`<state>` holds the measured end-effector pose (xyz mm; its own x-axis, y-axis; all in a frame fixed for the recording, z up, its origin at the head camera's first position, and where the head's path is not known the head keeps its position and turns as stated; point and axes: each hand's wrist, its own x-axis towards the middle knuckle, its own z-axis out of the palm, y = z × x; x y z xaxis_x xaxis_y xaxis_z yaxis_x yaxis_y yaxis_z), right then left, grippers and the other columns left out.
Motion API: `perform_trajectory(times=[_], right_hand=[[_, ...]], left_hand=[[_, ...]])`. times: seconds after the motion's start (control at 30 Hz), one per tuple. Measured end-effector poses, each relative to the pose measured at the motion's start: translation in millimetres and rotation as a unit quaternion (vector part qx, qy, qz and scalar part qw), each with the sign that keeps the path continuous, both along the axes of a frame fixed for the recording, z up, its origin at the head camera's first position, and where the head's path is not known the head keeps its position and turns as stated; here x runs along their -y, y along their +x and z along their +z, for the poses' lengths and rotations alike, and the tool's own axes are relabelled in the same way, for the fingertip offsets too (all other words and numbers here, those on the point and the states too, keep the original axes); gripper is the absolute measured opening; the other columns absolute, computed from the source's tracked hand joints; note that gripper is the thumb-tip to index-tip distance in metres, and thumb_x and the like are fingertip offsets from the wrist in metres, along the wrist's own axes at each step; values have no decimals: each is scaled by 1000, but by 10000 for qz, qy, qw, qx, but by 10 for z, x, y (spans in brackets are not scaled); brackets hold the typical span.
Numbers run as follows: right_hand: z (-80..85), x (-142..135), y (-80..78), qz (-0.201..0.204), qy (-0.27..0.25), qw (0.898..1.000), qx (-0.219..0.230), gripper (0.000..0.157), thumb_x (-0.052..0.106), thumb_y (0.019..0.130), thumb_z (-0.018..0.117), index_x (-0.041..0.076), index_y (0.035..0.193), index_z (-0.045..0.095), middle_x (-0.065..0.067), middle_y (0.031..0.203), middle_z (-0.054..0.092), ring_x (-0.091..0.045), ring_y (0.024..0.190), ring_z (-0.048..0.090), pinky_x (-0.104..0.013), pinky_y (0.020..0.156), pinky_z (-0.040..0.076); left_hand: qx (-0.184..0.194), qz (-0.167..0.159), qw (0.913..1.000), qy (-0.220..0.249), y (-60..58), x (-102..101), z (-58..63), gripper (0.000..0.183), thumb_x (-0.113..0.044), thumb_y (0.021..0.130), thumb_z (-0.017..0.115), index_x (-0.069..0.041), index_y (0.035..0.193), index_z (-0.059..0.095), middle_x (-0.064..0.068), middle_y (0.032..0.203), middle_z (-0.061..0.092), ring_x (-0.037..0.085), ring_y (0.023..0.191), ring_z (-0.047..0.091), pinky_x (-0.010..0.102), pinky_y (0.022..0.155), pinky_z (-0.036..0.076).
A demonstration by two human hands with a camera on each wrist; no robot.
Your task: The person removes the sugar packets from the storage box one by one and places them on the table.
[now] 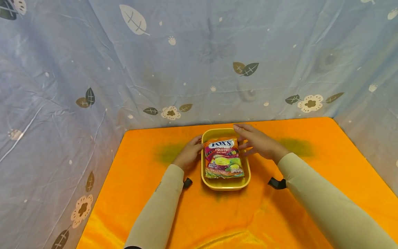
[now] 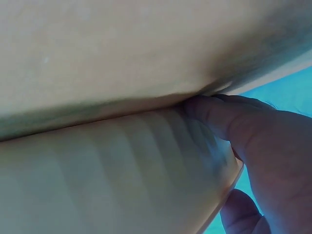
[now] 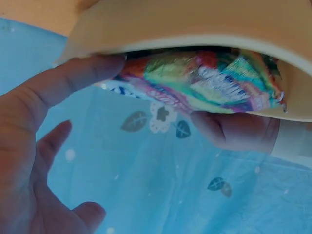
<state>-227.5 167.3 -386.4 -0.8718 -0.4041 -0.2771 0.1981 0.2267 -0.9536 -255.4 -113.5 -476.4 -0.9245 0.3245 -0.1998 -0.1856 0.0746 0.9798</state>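
Observation:
A yellow plastic tray (image 1: 226, 188) stands on the table, and a colourful Fox's candy packet (image 1: 222, 157) lies face up inside it. At the tray's left side my left hand (image 1: 190, 154) grips the wall. In the left wrist view, fingers of the left hand (image 2: 273, 146) reach under the ribbed outer wall of the tray (image 2: 97, 170), with the thumb toward the rim. My right hand (image 1: 259, 142) is at the upper right side, fingers spread. In the right wrist view, one finger of the right hand (image 3: 29, 126) reaches past the rim to the packet (image 3: 195, 80).
An orange cloth (image 1: 140, 207) covers the table. Blue-grey curtains (image 1: 199, 62) printed with leaves and flowers close off the back and both sides. A black strap end (image 1: 276, 183) sticks out by the right wrist, another strap end (image 1: 187, 183) by the left.

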Motion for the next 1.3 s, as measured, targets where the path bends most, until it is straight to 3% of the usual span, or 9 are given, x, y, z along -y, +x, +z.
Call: perform_trajectory(times=[0.2,0.3,0.43,0.63,0.83,1.2,1.3], right_hand=[[-87,16,19,-37,-273,9994,229,77,60,89,54,22,150,27,-27,127,37,-44,108,55,-55,83,49],[-159,81,22,214,-640,9968,439,72,53,92,56,21,150,28,-26,129,42,-41,99,57,-55,83,50],[-303,242,54,456,-986,9924,572,59,38,95,58,20,147,35,-20,132,47,-35,99,59,-49,85,50],[-449,379,90,460,-599,9970,164,53,23,88,70,24,138,50,-14,128,48,-35,101,62,-43,83,52],[-473,382,103,442,-615,9968,253,58,9,85,72,26,136,53,-14,129,47,-36,100,61,-45,81,53],[-477,363,113,442,-780,9958,204,57,5,87,70,25,137,51,-14,133,42,-37,102,60,-46,81,53],[-487,355,122,427,-829,9954,214,57,5,87,70,25,137,51,-15,133,43,-37,102,60,-47,81,53]], left_hand=[[54,-17,9998,205,-1,-24,10,44,-19,101,46,-20,145,41,3,134,50,22,113,57,36,91,48],[116,8,9991,415,-5,-10,3,43,-17,101,45,-19,144,41,5,135,50,24,112,57,37,90,49],[100,35,9986,515,3,-5,-9,43,-16,101,45,-19,144,41,6,134,50,25,112,57,37,89,49],[12,-4,9996,293,5,-21,2,43,-17,101,46,-20,144,42,4,134,51,23,113,57,36,91,48],[50,-12,9992,397,10,-14,-4,43,-16,102,45,-20,144,41,5,134,50,24,111,58,37,90,49],[197,30,9968,772,19,-33,-3,43,-14,102,43,-18,145,40,8,135,49,27,113,57,40,90,49],[198,40,9975,680,30,-33,1,43,-15,102,44,-19,145,41,7,134,50,26,111,58,39,89,49]])
